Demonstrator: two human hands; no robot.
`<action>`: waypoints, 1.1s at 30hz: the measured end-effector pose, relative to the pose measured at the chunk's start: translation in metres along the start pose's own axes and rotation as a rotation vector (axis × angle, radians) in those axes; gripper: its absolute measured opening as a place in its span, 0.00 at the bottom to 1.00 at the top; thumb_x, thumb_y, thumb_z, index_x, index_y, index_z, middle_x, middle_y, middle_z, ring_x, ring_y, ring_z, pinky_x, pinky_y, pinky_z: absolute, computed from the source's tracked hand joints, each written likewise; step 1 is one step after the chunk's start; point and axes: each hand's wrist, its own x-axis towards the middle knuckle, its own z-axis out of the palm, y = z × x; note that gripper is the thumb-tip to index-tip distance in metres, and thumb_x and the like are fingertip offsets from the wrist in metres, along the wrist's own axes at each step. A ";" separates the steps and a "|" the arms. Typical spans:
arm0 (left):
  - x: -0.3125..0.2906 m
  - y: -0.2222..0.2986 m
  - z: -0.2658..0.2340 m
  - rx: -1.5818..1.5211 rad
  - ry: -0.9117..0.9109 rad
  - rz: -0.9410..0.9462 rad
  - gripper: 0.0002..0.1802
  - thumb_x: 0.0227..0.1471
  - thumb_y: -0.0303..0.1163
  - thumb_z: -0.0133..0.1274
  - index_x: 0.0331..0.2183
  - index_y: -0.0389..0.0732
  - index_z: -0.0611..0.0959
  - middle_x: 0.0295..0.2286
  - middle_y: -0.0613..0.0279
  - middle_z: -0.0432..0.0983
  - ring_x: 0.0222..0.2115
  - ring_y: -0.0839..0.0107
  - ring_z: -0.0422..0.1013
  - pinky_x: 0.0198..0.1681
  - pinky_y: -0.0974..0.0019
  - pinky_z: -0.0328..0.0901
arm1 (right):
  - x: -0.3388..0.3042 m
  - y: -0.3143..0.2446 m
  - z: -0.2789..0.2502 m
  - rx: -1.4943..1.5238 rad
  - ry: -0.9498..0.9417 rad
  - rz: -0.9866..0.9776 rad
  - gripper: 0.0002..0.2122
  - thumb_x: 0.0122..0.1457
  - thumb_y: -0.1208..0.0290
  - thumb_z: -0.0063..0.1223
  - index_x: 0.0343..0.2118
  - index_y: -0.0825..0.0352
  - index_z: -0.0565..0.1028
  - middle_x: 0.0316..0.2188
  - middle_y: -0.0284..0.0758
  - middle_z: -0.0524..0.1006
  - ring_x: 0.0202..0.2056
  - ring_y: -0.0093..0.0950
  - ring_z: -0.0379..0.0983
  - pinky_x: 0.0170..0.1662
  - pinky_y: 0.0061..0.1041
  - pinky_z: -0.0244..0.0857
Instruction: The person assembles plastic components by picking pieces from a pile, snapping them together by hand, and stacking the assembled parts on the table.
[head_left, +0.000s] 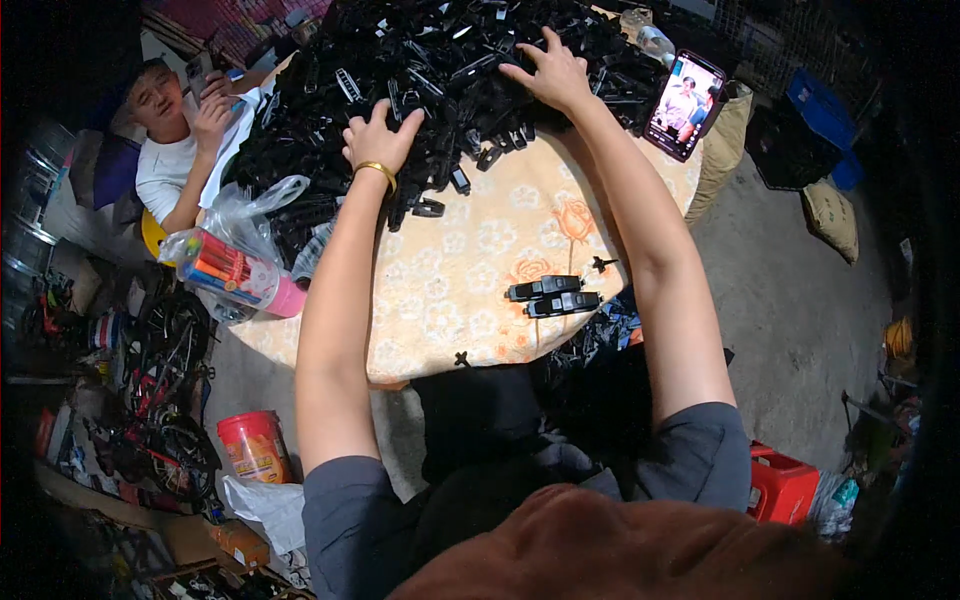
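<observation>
Both hands spread on a heap of black plastic parts

The left hand [380, 135] and right hand [548, 72] lie open, fingers splayed, on the near edge of the pile of black parts [440, 60] at the table's [450, 280] far side; two assembled black pieces [553, 295] rest apart, nearer the person.

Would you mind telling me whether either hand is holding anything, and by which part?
Nothing is held: the left hand and right hand rest spread, palms down, on the pile of black plastic parts.
</observation>
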 end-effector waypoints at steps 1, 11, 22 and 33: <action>-0.001 0.002 -0.001 -0.004 -0.002 0.000 0.38 0.38 0.66 0.49 0.49 0.57 0.72 0.47 0.45 0.62 0.50 0.48 0.56 0.52 0.50 0.52 | -0.002 0.001 0.001 -0.004 -0.002 0.000 0.30 0.49 0.35 0.42 0.47 0.53 0.73 0.56 0.46 0.58 0.51 0.41 0.63 0.49 0.43 0.57; -0.031 0.026 0.002 -0.059 0.059 0.028 0.35 0.40 0.63 0.49 0.48 0.55 0.73 0.45 0.47 0.62 0.49 0.47 0.55 0.51 0.46 0.53 | -0.043 -0.015 -0.016 0.083 0.053 -0.197 0.17 0.53 0.51 0.46 0.30 0.58 0.80 0.38 0.31 0.74 0.35 0.35 0.72 0.37 0.38 0.61; -0.061 0.044 -0.001 -0.077 0.070 0.015 0.34 0.44 0.61 0.46 0.49 0.52 0.72 0.49 0.46 0.60 0.51 0.48 0.54 0.52 0.47 0.53 | -0.080 -0.026 -0.048 0.148 -0.017 -0.240 0.15 0.56 0.58 0.45 0.29 0.65 0.78 0.43 0.35 0.72 0.39 0.34 0.71 0.44 0.41 0.56; -0.103 0.035 -0.017 -0.181 0.029 0.525 0.37 0.45 0.52 0.53 0.55 0.51 0.64 0.53 0.42 0.53 0.53 0.44 0.51 0.55 0.52 0.50 | -0.113 -0.020 -0.104 0.105 -0.084 -0.276 0.14 0.54 0.62 0.50 0.39 0.64 0.76 0.38 0.36 0.71 0.42 0.34 0.65 0.41 0.35 0.59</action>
